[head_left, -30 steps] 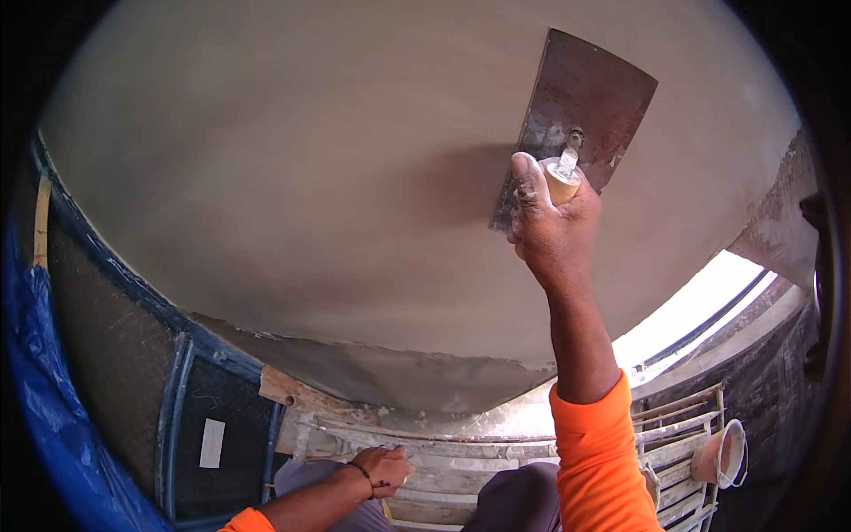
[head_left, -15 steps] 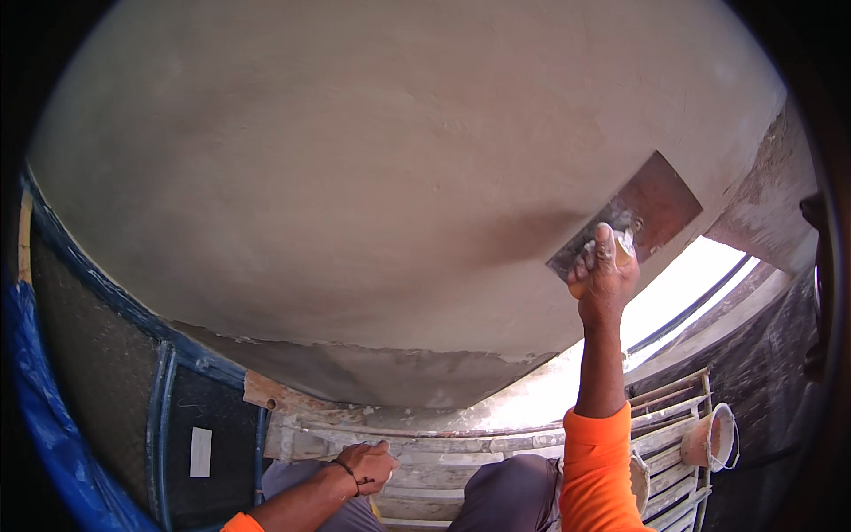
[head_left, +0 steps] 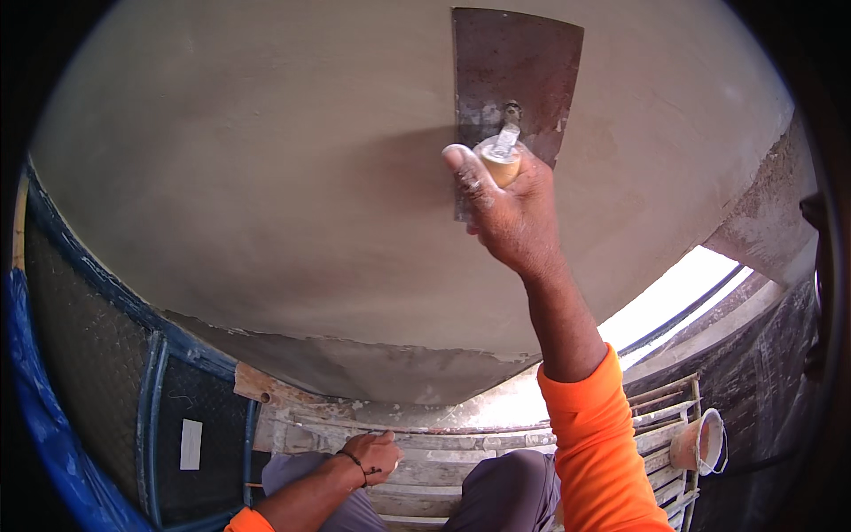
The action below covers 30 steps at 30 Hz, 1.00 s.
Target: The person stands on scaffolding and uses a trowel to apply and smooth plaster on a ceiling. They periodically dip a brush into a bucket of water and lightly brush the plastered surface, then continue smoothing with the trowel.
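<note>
My right hand (head_left: 519, 208) is raised and wrapped round the wooden handle of a plastering trowel (head_left: 523, 66). The trowel's wide, dark rectangular blade lies against the smooth grey-brown plaster surface (head_left: 292, 168), its long side running up and down the picture. White smears mark the thumb and the handle's metal stem. Low at the centre, my left hand (head_left: 370, 457) hangs over my left leg, fingers curled closed. What they hold, if anything, is hidden.
Below is a slatted wooden platform (head_left: 421, 474) under my legs. A plaster-stained bucket (head_left: 696, 443) stands on its right side. Blue sheeting (head_left: 53, 426) and a blue frame (head_left: 151, 426) line the left. Along the plaster's lower edge runs a rough, uneven border (head_left: 381, 355).
My right hand has swept the trowel up and to the left across the plaster, turning its blade from slanted to nearly upright. My left hand has barely moved.
</note>
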Each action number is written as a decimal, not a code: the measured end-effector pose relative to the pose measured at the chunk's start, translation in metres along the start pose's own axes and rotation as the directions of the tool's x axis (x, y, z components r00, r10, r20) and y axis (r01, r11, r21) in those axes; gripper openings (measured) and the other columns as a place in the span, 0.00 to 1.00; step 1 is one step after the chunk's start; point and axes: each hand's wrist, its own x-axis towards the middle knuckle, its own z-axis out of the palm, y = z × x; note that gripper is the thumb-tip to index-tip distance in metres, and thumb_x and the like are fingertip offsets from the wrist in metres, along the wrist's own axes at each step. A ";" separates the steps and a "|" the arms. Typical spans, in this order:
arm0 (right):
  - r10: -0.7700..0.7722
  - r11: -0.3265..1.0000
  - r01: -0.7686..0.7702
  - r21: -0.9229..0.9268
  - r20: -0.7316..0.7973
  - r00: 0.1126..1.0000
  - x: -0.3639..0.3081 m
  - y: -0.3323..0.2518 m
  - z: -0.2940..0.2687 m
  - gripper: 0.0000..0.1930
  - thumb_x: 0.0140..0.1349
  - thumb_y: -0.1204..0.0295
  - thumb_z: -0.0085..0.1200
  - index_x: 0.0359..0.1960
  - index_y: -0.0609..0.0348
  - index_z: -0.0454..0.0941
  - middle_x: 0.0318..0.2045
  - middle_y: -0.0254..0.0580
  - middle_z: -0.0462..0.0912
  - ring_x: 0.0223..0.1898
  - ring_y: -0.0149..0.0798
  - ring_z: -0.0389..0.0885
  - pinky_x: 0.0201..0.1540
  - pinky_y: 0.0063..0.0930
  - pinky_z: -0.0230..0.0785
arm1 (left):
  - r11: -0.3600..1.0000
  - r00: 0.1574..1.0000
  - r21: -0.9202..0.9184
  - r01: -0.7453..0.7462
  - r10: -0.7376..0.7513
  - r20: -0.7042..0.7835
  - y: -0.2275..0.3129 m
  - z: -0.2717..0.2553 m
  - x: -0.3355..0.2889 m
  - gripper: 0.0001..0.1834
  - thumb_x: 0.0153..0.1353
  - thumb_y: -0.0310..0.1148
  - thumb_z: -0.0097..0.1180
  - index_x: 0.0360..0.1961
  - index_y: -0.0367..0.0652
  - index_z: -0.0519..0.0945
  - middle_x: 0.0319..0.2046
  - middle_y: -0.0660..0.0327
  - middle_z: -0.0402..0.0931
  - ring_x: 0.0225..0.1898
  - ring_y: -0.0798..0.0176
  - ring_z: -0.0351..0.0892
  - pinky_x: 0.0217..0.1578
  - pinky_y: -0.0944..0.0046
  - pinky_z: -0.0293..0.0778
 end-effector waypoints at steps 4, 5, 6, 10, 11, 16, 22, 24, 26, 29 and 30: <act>0.153 0.978 -0.129 0.162 -0.147 0.977 -0.006 0.005 -0.034 0.20 0.67 0.56 0.65 0.26 0.55 0.73 0.17 0.30 0.74 0.14 0.23 0.72 0.16 0.21 0.64 | 0.998 0.998 0.010 0.057 -0.057 0.019 -0.001 -0.002 -0.008 0.11 0.57 0.32 0.56 0.41 0.50 0.84 0.49 0.49 0.76 0.42 0.40 0.84 0.44 0.42 0.79; 0.179 0.974 -0.148 0.170 -0.186 0.966 -0.012 0.007 -0.044 0.19 0.67 0.57 0.65 0.27 0.56 0.73 0.17 0.29 0.75 0.16 0.24 0.73 0.18 0.22 0.65 | 0.998 0.998 0.027 0.064 -0.064 0.018 0.000 -0.003 -0.009 0.11 0.58 0.32 0.55 0.41 0.49 0.85 0.52 0.48 0.76 0.43 0.41 0.85 0.44 0.43 0.80; 0.218 0.968 -0.178 0.178 -0.234 0.948 -0.019 0.010 -0.052 0.19 0.67 0.58 0.66 0.27 0.57 0.73 0.18 0.29 0.75 0.17 0.25 0.75 0.20 0.23 0.67 | 0.998 0.998 0.032 0.053 -0.054 0.027 0.001 -0.005 -0.009 0.11 0.59 0.32 0.55 0.41 0.49 0.85 0.51 0.48 0.76 0.43 0.41 0.85 0.44 0.43 0.80; 0.023 0.958 0.051 -0.283 0.251 0.968 -0.061 0.024 -0.062 0.17 0.62 0.62 0.69 0.29 0.61 0.74 0.19 0.39 0.78 0.24 0.38 0.82 0.30 0.34 0.72 | 0.999 0.998 0.030 0.036 -0.037 0.051 0.005 -0.012 -0.012 0.12 0.60 0.31 0.54 0.42 0.49 0.85 0.51 0.48 0.76 0.44 0.41 0.85 0.45 0.43 0.80; 0.079 0.907 0.108 -0.408 0.417 0.906 -0.067 0.031 -0.056 0.18 0.62 0.60 0.68 0.31 0.61 0.75 0.21 0.49 0.80 0.25 0.50 0.83 0.31 0.41 0.74 | 0.999 0.998 0.029 0.036 -0.037 0.044 0.007 -0.014 -0.012 0.12 0.60 0.31 0.53 0.42 0.49 0.86 0.51 0.48 0.76 0.44 0.40 0.85 0.45 0.43 0.80; 0.272 0.672 0.260 -0.693 0.558 0.784 -0.072 0.054 -0.035 0.20 0.63 0.55 0.64 0.34 0.63 0.76 0.23 0.54 0.82 0.29 0.60 0.83 0.34 0.50 0.76 | 0.998 0.996 0.040 0.050 -0.053 0.066 0.012 -0.021 -0.012 0.13 0.61 0.30 0.52 0.43 0.48 0.86 0.51 0.47 0.76 0.45 0.40 0.84 0.46 0.43 0.80; 0.061 0.777 0.213 -0.593 0.408 0.911 -0.031 0.025 -0.030 0.20 0.62 0.58 0.65 0.32 0.64 0.76 0.22 0.56 0.81 0.29 0.62 0.82 0.33 0.49 0.75 | 0.997 0.994 0.051 0.055 -0.059 0.088 0.015 -0.023 -0.006 0.13 0.60 0.31 0.52 0.43 0.48 0.85 0.50 0.46 0.76 0.47 0.40 0.84 0.46 0.43 0.80; -0.047 0.815 0.220 -0.536 0.318 0.947 -0.018 0.011 -0.021 0.19 0.63 0.61 0.67 0.28 0.64 0.75 0.22 0.55 0.80 0.27 0.61 0.81 0.31 0.45 0.73 | 0.997 0.994 0.056 0.048 -0.053 0.096 0.013 -0.020 -0.002 0.12 0.60 0.31 0.52 0.42 0.48 0.85 0.50 0.46 0.77 0.47 0.40 0.84 0.46 0.43 0.80; -0.084 0.827 0.191 -0.528 0.220 0.972 -0.009 -0.001 -0.020 0.18 0.64 0.62 0.67 0.28 0.64 0.76 0.21 0.52 0.80 0.24 0.53 0.80 0.30 0.40 0.72 | 0.998 0.995 0.043 0.053 -0.056 0.087 0.011 -0.014 0.000 0.12 0.60 0.31 0.52 0.42 0.48 0.85 0.50 0.46 0.77 0.47 0.40 0.84 0.46 0.43 0.80; -0.130 0.879 0.161 -0.449 0.100 0.986 0.001 -0.011 -0.031 0.17 0.65 0.62 0.66 0.28 0.63 0.76 0.21 0.44 0.79 0.22 0.38 0.76 0.29 0.33 0.70 | 0.998 0.996 0.036 0.049 -0.051 0.074 0.005 -0.007 -0.001 0.12 0.57 0.32 0.56 0.41 0.50 0.84 0.45 0.48 0.75 0.40 0.38 0.84 0.43 0.41 0.79; -0.201 0.895 0.214 -0.391 0.076 0.977 0.004 -0.011 -0.037 0.17 0.66 0.62 0.66 0.28 0.63 0.76 0.20 0.41 0.79 0.22 0.33 0.75 0.29 0.31 0.69 | 0.999 0.997 0.014 0.052 -0.053 0.062 0.004 -0.006 -0.003 0.12 0.56 0.32 0.56 0.41 0.51 0.84 0.45 0.48 0.74 0.39 0.38 0.84 0.42 0.41 0.79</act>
